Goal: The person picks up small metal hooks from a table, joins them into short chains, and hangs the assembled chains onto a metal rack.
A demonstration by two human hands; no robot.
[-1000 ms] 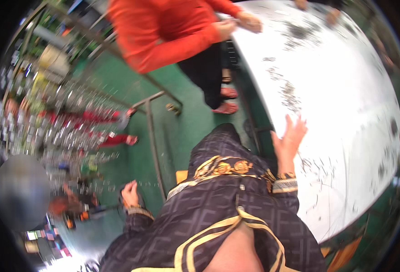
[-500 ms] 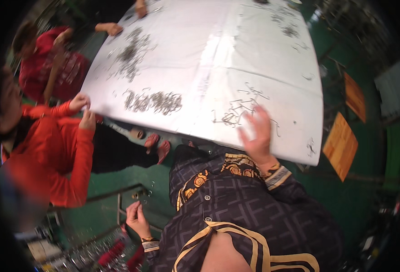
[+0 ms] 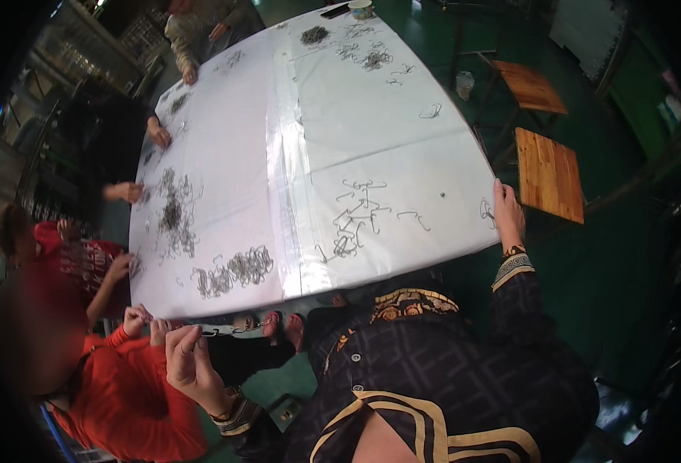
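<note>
My left hand (image 3: pixel 191 364) is raised off the table's near edge, its fingers pinched together. From the fingertips a thin metal chain (image 3: pixel 236 329) runs out to the right; its finer shape is blurred. My right hand (image 3: pixel 509 212) rests at the table's right edge with fingers stretched out, beside a few small wire hooks (image 3: pixel 487 211). Between my hands, a loose spread of bent wire hooks (image 3: pixel 356 220) lies on the white-covered table (image 3: pixel 402 154). Further left is a dense pile of wire pieces (image 3: pixel 236 270).
At my left sits a person in an orange-red top (image 3: pixel 128 393), hands near the table corner. Several other people's hands work along the left side. Another wire pile (image 3: pixel 172 212), a dark heap (image 3: pixel 314 35) and a paper cup (image 3: pixel 360 9) are on the table. Wooden stools (image 3: pixel 549 174) stand right.
My right hand has moved from over the loose hooks to the table's right edge. My left hand has come up and forward, with the chain now showing at its fingertips. The view has shifted.
</note>
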